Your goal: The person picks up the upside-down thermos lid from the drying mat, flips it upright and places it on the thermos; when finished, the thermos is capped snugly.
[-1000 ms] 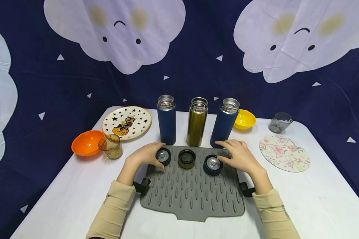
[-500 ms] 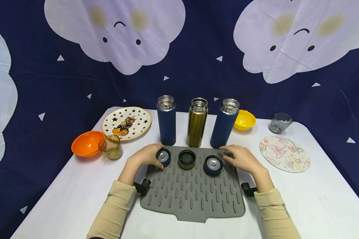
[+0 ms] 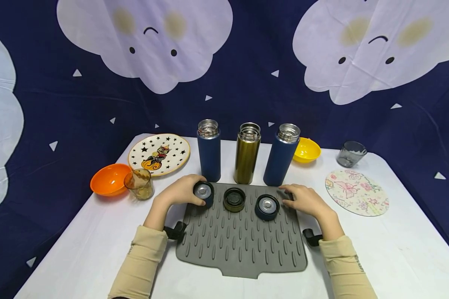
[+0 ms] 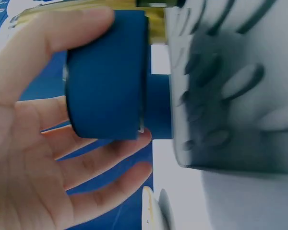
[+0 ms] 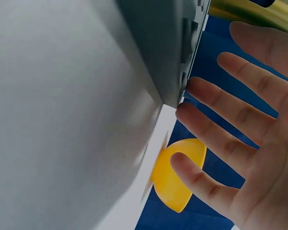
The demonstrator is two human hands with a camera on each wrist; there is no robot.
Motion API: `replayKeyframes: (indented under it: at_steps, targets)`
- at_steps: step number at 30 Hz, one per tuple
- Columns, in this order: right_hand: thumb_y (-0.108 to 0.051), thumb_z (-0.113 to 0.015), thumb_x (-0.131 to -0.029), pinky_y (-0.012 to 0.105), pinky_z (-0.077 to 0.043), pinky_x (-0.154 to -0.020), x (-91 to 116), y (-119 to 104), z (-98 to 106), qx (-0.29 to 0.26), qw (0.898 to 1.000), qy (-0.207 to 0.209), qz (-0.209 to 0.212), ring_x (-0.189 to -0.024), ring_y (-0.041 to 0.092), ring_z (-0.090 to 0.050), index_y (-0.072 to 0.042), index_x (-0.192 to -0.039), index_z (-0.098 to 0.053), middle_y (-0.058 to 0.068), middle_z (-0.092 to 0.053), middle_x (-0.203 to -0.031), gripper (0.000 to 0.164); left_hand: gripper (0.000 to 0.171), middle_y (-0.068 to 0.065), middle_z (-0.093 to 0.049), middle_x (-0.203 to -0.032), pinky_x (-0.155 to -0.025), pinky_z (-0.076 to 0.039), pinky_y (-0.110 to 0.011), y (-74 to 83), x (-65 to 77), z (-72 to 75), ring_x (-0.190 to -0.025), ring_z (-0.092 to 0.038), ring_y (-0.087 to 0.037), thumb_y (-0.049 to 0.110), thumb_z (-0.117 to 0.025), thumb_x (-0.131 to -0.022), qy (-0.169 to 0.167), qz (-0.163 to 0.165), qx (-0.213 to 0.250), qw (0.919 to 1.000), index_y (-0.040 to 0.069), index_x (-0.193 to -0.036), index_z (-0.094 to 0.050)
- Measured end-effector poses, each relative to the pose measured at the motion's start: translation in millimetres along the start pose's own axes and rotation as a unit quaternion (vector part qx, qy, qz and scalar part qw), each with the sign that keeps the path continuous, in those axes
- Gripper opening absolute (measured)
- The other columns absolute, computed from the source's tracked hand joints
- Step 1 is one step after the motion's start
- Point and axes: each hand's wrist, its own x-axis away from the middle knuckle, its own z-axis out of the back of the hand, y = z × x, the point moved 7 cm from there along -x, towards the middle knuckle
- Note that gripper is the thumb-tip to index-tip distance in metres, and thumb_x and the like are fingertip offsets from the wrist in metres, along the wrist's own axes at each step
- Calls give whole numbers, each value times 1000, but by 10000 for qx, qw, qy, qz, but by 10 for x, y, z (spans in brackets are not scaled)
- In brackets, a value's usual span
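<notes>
My left hand pinches a dark blue bottle lid between thumb and fingers over the back left of a grey ridged mat. In the left wrist view a gap shows between this lid and the mat. An olive lid and a second blue lid lie on the mat. With relaxed, spread fingers, my right hand is at the mat's back right corner, beside the second lid. Behind the mat stand a blue bottle, a gold bottle and another blue bottle, all uncapped.
On the left are an orange bowl, an amber glass and a patterned plate. To the right stand a yellow bowl, a grey glass and a round floral board. A dark cloth hangs behind the table.
My left hand has raised the blue lid slightly and tilted it. My right hand has drawn back to the right, away from the other blue lid.
</notes>
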Motion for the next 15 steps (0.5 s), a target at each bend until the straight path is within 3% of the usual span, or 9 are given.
replayKeyframes:
  at_steps: [9,15]
  targets:
    - [-20,-64,-83,51,-44,-85,-16,-55,66,-238,9997,95,24,-100,32,-59,-7,-122,-59,13,-64,-107,41,71,-18,-53,-126,-96,-40,-45,134,85,300,-115,-49,-30,25,-77,-68,745,-55,443,9962,-1,-128,-50]
    - [-18,-62,-87,43,-48,-80,-169,-473,258,-1249,9897,517,481,-93,23,-61,-8,-122,-58,10,-66,-104,37,73,-14,-53,-126,-93,-44,-42,262,124,483,-109,-53,-28,23,-79,-67,1372,-2,1110,9843,2,-129,-46]
